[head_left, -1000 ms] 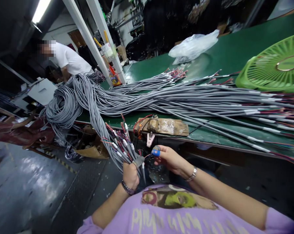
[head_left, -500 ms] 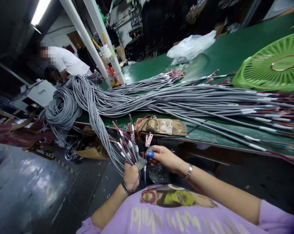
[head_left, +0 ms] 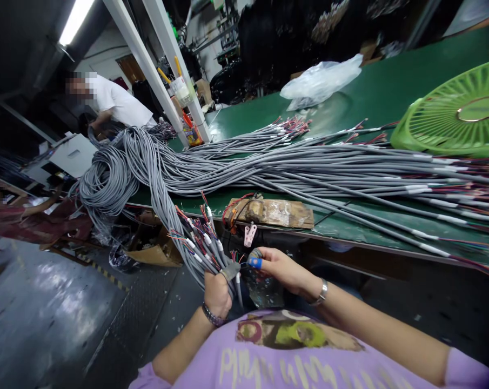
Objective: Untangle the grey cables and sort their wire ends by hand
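My left hand [head_left: 218, 294] is wrapped round a bundle of grey cables [head_left: 201, 246], whose stripped ends with thin coloured wires fan out above it. A grey covering is on its thumb. Just right of it, my right hand [head_left: 274, 266] is pinched, with blue tape on one finger. A thin wire seems to run from the cable ends to its fingertips; what they grip is too small to make out. Above my hands a pink clip [head_left: 249, 235] hangs by a wooden block [head_left: 282, 212] at the table edge.
Long grey cables [head_left: 236, 167] lie across the green table [head_left: 374, 81], coiled at the left. A green fan-like object [head_left: 463, 108] and a plastic bag [head_left: 321, 81] rest on it. A white post [head_left: 177, 70] stands behind. A person in white [head_left: 120, 102] bends at the back left.
My right hand has moved slightly right, away from my left hand. The cable ends lean further left. The whole view has shifted a little.
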The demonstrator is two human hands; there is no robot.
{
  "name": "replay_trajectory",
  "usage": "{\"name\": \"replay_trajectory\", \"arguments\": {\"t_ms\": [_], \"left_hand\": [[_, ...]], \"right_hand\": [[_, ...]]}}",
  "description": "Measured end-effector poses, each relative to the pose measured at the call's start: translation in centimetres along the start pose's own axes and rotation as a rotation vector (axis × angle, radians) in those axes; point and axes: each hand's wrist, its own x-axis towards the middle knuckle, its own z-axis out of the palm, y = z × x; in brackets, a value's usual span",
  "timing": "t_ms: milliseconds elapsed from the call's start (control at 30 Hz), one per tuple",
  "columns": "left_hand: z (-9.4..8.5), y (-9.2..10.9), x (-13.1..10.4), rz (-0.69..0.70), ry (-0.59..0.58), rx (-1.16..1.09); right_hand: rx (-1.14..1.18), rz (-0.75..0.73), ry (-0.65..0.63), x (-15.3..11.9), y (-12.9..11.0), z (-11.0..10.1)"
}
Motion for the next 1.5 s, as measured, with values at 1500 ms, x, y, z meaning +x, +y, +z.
{"name": "replay_trajectory", "arguments": {"t_ms": [1500], "left_hand": [[2.1,0.7,0.8,-0.04,0.011,-0.091]], "right_hand": [[0.493,-0.021,0.031,2.8,-1.5,-0.3]]}}
